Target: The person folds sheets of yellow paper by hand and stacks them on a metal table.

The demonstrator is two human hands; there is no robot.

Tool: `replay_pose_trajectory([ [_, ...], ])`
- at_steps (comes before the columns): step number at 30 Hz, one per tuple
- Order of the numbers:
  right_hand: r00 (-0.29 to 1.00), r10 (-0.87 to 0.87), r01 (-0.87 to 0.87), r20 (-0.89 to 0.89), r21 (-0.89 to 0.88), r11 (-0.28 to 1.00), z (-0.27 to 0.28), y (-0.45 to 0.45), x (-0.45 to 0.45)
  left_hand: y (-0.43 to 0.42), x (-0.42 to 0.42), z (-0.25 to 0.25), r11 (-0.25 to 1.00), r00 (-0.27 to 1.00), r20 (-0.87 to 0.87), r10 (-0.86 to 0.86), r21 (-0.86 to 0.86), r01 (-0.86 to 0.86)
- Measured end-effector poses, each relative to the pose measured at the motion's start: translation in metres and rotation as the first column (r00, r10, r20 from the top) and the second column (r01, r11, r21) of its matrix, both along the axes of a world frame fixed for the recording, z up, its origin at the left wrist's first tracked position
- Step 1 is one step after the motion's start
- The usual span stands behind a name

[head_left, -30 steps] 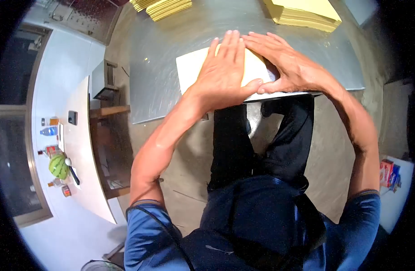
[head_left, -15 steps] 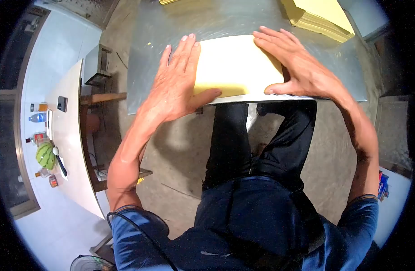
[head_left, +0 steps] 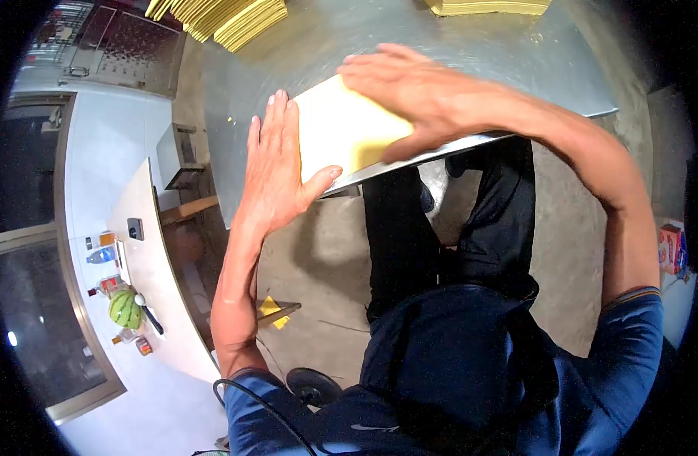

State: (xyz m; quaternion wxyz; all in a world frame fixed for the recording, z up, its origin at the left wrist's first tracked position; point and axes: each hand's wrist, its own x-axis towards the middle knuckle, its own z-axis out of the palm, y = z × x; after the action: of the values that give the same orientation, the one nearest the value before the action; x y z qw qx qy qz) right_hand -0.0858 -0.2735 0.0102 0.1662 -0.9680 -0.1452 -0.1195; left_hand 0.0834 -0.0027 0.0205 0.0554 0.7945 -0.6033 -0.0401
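A bright yellow sheet, paper or a thin pile of it [head_left: 341,125], lies at the near edge of the metal tabletop [head_left: 318,64]. Along its left side rests my left hand [head_left: 276,163], fingers stretched and thumb reaching over the near corner. My right hand [head_left: 417,102] lies across the right part of the sheet with fingers extended and thumb apart, slightly smeared by motion. It covers that side of the sheet, so I cannot tell how many layers there are.
Bundles of folded yellow paper [head_left: 235,23] sit at the table's far left, with another yellow stack [head_left: 489,6] at the far right. A side table [head_left: 163,262] on the left bears a striped melon [head_left: 125,308], a knife, bottles and a phone. My legs are below the table edge.
My right hand has slid leftward over the yellow sheet, narrowing the gap between the hands. The view has turned, bringing more of the far-left paper bundles into sight. My left hand stays along the sheet's left side.
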Motion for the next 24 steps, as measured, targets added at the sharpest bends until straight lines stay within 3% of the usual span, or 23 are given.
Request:
replay_pose_trajectory([
  [10,0.994,-0.108,0.109,-0.022,0.036,0.993,0.004,-0.042,-0.054,-0.045,-0.020,0.008,0.997,0.989,0.133,-0.071,0.049,0.065],
  [13,0.995,-0.094,0.095,-0.023,0.048,0.994,0.005,-0.043,-0.053,-0.092,-0.046,0.003,0.989,0.992,0.031,-0.118,-0.080,0.121],
  [16,0.994,-0.094,0.096,-0.047,0.041,0.995,0.010,-0.042,-0.053,-0.122,-0.058,-0.013,0.972,0.987,0.055,-0.152,-0.172,0.160],
  [20,0.990,-0.107,0.109,-0.089,0.022,0.994,0.010,-0.042,-0.051,-0.108,-0.052,-0.019,0.949,0.982,0.056,-0.183,-0.251,0.191],
  [24,0.987,-0.112,0.114,-0.118,0.009,0.993,0.011,-0.043,-0.051,-0.061,-0.033,-0.006,0.988,0.997,0.015,-0.072,-0.135,0.074],
])
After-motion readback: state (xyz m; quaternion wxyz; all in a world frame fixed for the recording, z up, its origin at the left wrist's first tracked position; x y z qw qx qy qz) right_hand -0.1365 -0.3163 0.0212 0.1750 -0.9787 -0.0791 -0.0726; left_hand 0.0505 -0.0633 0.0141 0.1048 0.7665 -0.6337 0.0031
